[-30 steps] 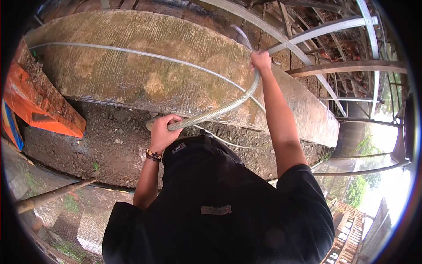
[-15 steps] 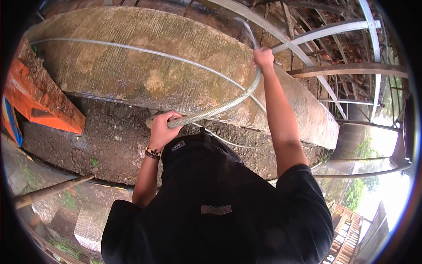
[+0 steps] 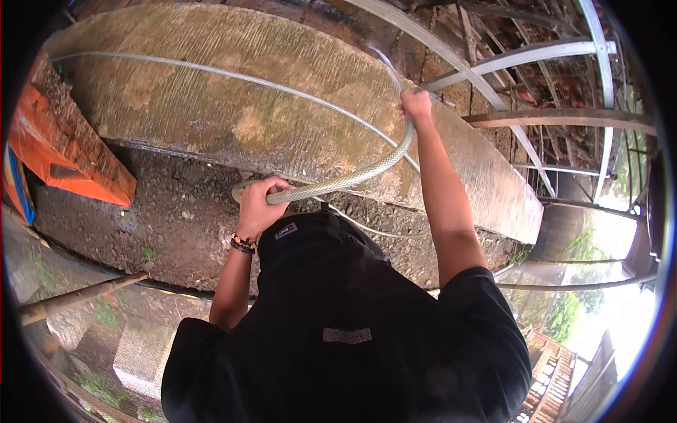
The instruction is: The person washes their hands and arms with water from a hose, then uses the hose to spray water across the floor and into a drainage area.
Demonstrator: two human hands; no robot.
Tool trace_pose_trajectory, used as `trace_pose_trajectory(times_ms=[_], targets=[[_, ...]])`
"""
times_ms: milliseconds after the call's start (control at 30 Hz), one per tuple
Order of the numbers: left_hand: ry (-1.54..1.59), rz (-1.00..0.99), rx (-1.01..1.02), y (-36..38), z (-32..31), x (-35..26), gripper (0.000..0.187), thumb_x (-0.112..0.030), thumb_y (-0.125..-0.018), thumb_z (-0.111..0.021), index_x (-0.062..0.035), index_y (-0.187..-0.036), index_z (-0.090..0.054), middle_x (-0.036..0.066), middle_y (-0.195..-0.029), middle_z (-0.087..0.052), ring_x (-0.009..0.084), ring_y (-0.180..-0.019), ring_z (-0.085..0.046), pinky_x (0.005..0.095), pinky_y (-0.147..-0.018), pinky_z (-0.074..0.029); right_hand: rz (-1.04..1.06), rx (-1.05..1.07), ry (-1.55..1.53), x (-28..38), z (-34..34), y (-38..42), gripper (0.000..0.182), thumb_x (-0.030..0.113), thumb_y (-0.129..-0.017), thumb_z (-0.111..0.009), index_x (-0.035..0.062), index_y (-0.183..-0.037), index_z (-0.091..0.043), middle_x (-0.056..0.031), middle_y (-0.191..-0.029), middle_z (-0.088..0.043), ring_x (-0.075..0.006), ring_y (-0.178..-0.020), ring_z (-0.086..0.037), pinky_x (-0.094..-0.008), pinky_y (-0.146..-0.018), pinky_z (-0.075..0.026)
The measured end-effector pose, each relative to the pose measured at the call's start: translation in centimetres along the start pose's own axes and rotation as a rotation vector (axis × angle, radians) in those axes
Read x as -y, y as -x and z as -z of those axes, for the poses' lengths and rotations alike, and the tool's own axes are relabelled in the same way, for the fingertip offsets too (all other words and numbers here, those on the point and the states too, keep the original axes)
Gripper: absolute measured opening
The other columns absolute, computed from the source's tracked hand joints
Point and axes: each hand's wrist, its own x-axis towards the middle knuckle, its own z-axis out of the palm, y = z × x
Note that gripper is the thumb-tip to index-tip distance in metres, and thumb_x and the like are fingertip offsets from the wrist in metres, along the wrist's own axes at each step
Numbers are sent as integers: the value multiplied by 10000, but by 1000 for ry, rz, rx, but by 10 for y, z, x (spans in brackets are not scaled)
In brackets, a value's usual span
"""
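A pale braided hose [image 3: 360, 175] curves between my two hands across the edge of a concrete slab. My left hand [image 3: 261, 204], with beaded bracelets at the wrist, is wrapped round the hose close to my waist. Farther out, my right hand [image 3: 416, 106] grips the hose near its end, fingers closed. A stream of water [image 3: 385, 62] leaves that end toward the ground beyond the slab. The hose mouth itself is hidden by my fingers. Under the held length, a thinner clear hose [image 3: 261, 82] lies along the slab.
The wet, ridged concrete slab [image 3: 233, 120] stretches across in front of me. Orange-painted, worn blocks [image 3: 77, 162] stand at the left. Metal bars [image 3: 522, 60] and a wooden beam [image 3: 564, 114] frame the right side. Stony soil [image 3: 183, 247] lies below; a wooden pole [image 3: 84, 297] juts in at lower left.
My right hand has moved slightly down and left with the hose end, and the water stream has shifted left with it. My left hand keeps its hold in nearly the same place.
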Motion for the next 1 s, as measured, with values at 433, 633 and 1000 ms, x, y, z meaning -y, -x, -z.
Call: trace_pose_trajectory(times_ms=[433, 633, 1000], targets=[[-29, -9, -20, 2, -4, 0, 157, -75, -657, -719, -67, -806, -671, 20, -535, -505, 114, -482, -464, 277, -493, -352, 14, -62, -101, 11, 10, 10, 197, 126, -780, -545, -48, -793, -635, -149, -601, -642, -203, -464, -628, -333, -454, -533], [0, -3, -34, 4, -11, 7, 149, -169, -674, -732, -114, -801, -679, 42, -548, -500, 227, -501, -502, 349, -502, -373, 36, -95, -128, 8, 12, 6, 207, 160, -799, -510, -29, -808, -593, -154, -638, -640, -198, -490, -620, -338, -445, -522], [-33, 18, 104, 19, 2, -12, 450, -526, -636, -795, -128, -823, -700, 46, -656, -600, 231, -634, -617, 344, -600, -459, 86, -75, -178, -11, 7, -3, 195, 158, -803, -482, -22, -800, -558, -151, -617, -626, -209, -460, -599, -339, -425, -500]])
